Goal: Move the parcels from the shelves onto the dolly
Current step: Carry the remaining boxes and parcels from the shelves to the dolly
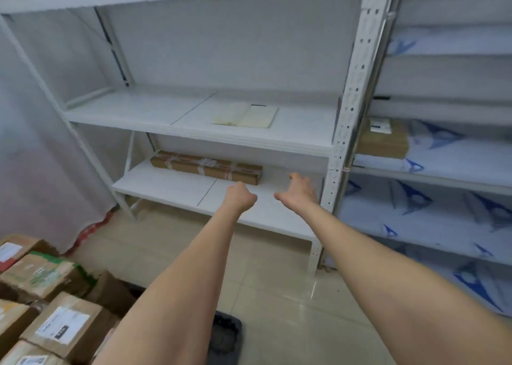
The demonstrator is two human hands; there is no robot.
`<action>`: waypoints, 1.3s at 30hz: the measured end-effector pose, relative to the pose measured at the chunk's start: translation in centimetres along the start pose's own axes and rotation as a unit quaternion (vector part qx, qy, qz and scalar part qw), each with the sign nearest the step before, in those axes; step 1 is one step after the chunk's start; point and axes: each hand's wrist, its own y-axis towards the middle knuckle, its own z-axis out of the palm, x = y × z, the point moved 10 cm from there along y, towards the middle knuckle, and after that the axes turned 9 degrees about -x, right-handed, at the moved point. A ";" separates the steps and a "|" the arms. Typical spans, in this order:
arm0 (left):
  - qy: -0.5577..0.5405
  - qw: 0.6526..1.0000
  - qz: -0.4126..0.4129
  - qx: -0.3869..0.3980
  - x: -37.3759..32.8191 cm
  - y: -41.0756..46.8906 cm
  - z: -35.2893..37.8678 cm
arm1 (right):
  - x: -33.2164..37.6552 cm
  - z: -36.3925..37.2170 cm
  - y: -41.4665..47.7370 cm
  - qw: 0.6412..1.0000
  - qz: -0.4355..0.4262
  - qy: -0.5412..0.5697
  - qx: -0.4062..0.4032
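A long flat brown parcel (206, 166) with red-and-white tape lies at the back of the lowest white shelf (166, 184). Both my arms reach toward it. My left hand (239, 198) is curled with fingers closed and empty, just in front of the parcel's right part. My right hand (299, 191) has its fingers apart and hovers over the shelf to the right of the parcel's end, touching nothing. A flat cream envelope (245, 114) lies on the middle shelf. Several brown parcels (55, 303) are stacked at bottom left; the dolly's dark corner (225, 337) shows beneath them.
A perforated white upright (352, 109) separates this rack from a neighbouring rack on the right, lined with blue-and-white sheeting, where a brown box (383, 140) sits. A white curtain (33, 157) hangs at left. Beige floor tiles (277, 281) lie between the shelf and the dolly.
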 end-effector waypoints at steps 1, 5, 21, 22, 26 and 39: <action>-0.004 1.000 0.012 0.005 -2.6 -0.7 1.4 | -1.9 -2.0 0.5 1.000 0.006 0.000 -0.012; 0.004 0.997 0.074 0.021 -13.2 -3.8 7.4 | -9.9 -11.0 2.1 0.998 0.038 -0.009 -0.053; 0.040 0.977 0.209 0.029 -38.8 -8.0 23.1 | -30.1 -30.9 10.4 0.986 0.092 0.007 -0.137; 0.042 0.976 0.210 0.031 -39.4 -7.2 23.8 | -30.6 -30.8 11.5 0.986 0.093 0.006 -0.136; 0.061 0.977 0.201 0.026 -41.9 -2.3 26.7 | -32.2 -29.6 17.1 0.988 0.091 -0.012 -0.121; 0.081 0.992 0.099 -0.002 -45.9 18.9 32.9 | -30.8 -19.3 37.2 0.987 -0.045 -0.156 -0.001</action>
